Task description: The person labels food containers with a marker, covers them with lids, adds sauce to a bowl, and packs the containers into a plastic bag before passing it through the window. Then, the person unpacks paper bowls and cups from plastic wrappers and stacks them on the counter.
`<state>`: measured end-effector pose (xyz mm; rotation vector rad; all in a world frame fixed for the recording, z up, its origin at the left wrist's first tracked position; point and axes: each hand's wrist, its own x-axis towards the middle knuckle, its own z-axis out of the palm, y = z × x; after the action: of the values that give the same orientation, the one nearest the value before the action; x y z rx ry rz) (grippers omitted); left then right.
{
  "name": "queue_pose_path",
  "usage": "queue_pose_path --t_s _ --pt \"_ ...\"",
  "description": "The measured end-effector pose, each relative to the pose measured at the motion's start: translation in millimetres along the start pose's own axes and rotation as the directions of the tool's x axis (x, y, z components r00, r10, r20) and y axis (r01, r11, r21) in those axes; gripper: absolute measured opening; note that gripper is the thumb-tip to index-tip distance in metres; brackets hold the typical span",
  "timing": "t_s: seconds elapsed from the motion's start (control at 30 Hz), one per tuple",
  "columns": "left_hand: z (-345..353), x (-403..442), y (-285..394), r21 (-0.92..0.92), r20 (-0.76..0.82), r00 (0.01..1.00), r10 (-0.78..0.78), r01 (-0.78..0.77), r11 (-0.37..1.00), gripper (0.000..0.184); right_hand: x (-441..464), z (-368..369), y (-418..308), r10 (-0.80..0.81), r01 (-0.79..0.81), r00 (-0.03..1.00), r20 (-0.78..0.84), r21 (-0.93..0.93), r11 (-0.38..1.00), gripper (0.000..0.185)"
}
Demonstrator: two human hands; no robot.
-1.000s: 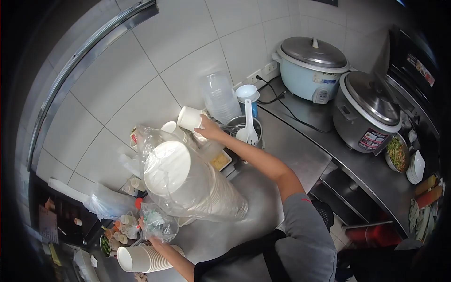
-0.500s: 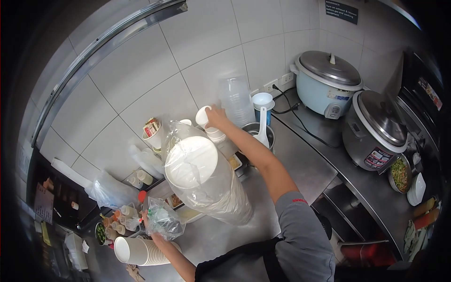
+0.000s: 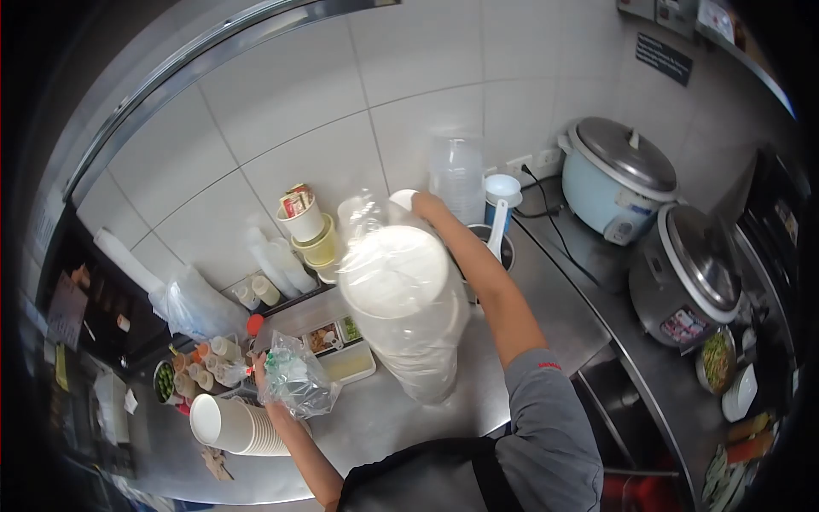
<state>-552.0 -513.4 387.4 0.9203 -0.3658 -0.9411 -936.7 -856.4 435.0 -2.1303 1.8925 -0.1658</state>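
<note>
My left hand (image 3: 263,374) is closed at the edge of a clear plastic bag (image 3: 300,377) with something green and white in it; the bag partly covers my fingers. Beneath that hand, a stack of white paper tubs (image 3: 243,425) lies on its side. My right hand (image 3: 429,207) reaches toward the wall and grips a white paper cup (image 3: 403,198). In front of this cup stands a tall stack of large white tubs (image 3: 394,273) wrapped in clear plastic, which hides part of what is behind. Clear plastic containers (image 3: 457,179) are stacked just right of my right hand.
Two rice cookers (image 3: 620,175) (image 3: 689,273) stand at the right. Near the wall are a cup of sachets (image 3: 300,218), a pot (image 3: 505,249) with a white ladle (image 3: 497,230), and a tray of toppings (image 3: 350,363). Several sauce bottles (image 3: 200,374) stand at left.
The view has shifted, so the counter items appear displaced. My right hand and the white cup now sit lower behind the wrapped stack. My left hand still holds the plastic bag.
</note>
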Motion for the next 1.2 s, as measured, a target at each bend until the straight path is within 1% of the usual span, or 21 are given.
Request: queue_pose_path --t_s 0.07,0.17,0.2,0.23,0.27,0.37,0.4,0.5,0.53,0.63,0.73,0.77,0.83,0.87,0.97,1.0,1.07,1.1,1.13,1.17,1.2 --pt "2.6 -4.4 0.6 -0.017 -0.012 1.000 0.002 -0.002 1.000 0.067 -6.1 1.8 -2.6 -0.033 0.033 0.999 -0.002 -0.047 0.998 0.085" --pt "6.3 -14.1 4.0 -0.018 -0.040 0.999 0.008 -0.009 1.000 0.068 -2.2 10.4 -6.0 -0.036 0.030 0.982 -0.183 -0.039 0.999 0.093" --pt "8.8 -17.9 6.2 -0.001 -0.036 0.999 0.014 -0.014 1.000 0.068 14.2 21.6 0.3 -0.047 0.044 0.980 -0.194 -0.018 0.999 0.095" --pt "11.6 -21.9 8.6 0.039 -0.020 1.000 0.023 -0.022 0.999 0.068 29.0 35.1 6.8 -0.045 0.044 0.980 -0.193 -0.005 0.999 0.095" --pt "12.6 -27.2 13.3 0.128 0.039 0.998 0.042 -0.047 0.991 0.077 25.5 35.7 4.3 -0.040 0.041 0.980 -0.194 -0.001 0.999 0.095" --pt "22.6 -51.0 20.3 0.214 -0.027 0.997 0.070 -0.063 0.975 0.074 8.1 34.6 -5.4 -0.013 0.009 0.978 -0.206 -0.018 1.000 0.095" --pt "21.0 -53.6 18.8 0.270 -0.019 0.990 0.137 -0.127 0.954 0.069 5.5 36.6 -7.9 -0.009 0.005 0.976 -0.217 -0.022 1.000 0.095" --pt "27.7 -71.2 28.0 0.446 0.091 0.973 0.212 -0.230 0.865 0.068 -1.8 35.9 -11.4 -0.005 0.000 0.969 -0.247 -0.022 1.000 0.096" --pt "30.7 -73.1 27.1 0.461 0.121 0.960 0.254 -0.281 0.842 0.067 -1.1 34.8 -13.2 -0.012 0.007 0.965 -0.260 -0.020 1.000 0.096" --pt "49.2 -83.8 39.3 0.439 0.146 0.950 0.275 -0.312 0.843 0.071 -10.1 22.6 -23.0 -0.066 0.062 0.953 -0.296 -0.022 0.998 0.096" --pt "59.0 -95.3 57.2 0.418 0.128 0.960 0.248 -0.279 0.864 0.071 -25.9 3.0 -35.3 -0.216 0.226 0.924 -0.315 -0.007 0.974 0.098" --pt "57.3 -96.8 63.1 0.405 0.135 0.956 0.261 -0.294 0.866 0.070 -26.2 -2.4 -37.3 -0.270 0.284 0.907 -0.323 -0.002 0.959 0.098" --pt "52.2 -100.8 69.3 0.379 0.151 0.948 0.278 -0.316 0.870 0.070 -13.7 -13.8 -37.7 -0.232 0.235 0.903 -0.362 -0.038 0.971 0.099" --pt "48.7 -100.2 70.3 0.383 0.172 0.935 0.309 -0.353 0.854 0.070 -9.7 -18.7 -35.2 -0.211 0.206 0.899 -0.383 -0.055 0.977 0.100" --pt "51.8 -104.8 78.3 0.391 0.233 0.909 0.345 -0.412 0.823 0.069 -30.8 -56.4 -43.3 -0.173 0.190 0.895 -0.412 0.000 0.982 0.100" --pt "54.0 -105.5 79.6 0.382 0.270 0.897 0.349 -0.432 0.817 0.065 -36.0 -68.5 -44.0 -0.179 0.203 0.882 -0.435 0.008 0.979 0.100" --pt "61.9 -105.7 80.3 0.365 0.337 0.911 0.237 -0.359 0.859 0.061 -47.5 -89.6 -38.4 -0.185 0.227 0.856 -0.483 0.030 0.973 0.098" --pt "66.9 -104.8 80.8 0.356 0.372 0.910 0.183 -0.322 0.877 0.058 -49.4 -100.5 -31.9 -0.164 0.226 0.858 -0.487 0.071 0.971 0.096" --pt "72.0 -100.0 74.7 0.311 0.409 0.891 0.195 -0.337 0.888 0.048 -51.1 -113.1 -25.3 -0.144 0.227 0.859 -0.491 0.113 0.967 0.094" --pt "78.3 -94.0 71.8 0.349 0.466 0.856 0.225 -0.412 0.842 0.045 -53.8 -123.7 -19.2 -0.123 0.227 0.861 -0.494 0.156 0.961 0.092" --pt "85.6 -86.3 71.4 0.381 0.523 0.814 0.250 -0.487 0.786 0.042 -63.8 -132.9 -14.9 -0.188 0.346 0.830 -0.525 0.220 0.912 0.091"
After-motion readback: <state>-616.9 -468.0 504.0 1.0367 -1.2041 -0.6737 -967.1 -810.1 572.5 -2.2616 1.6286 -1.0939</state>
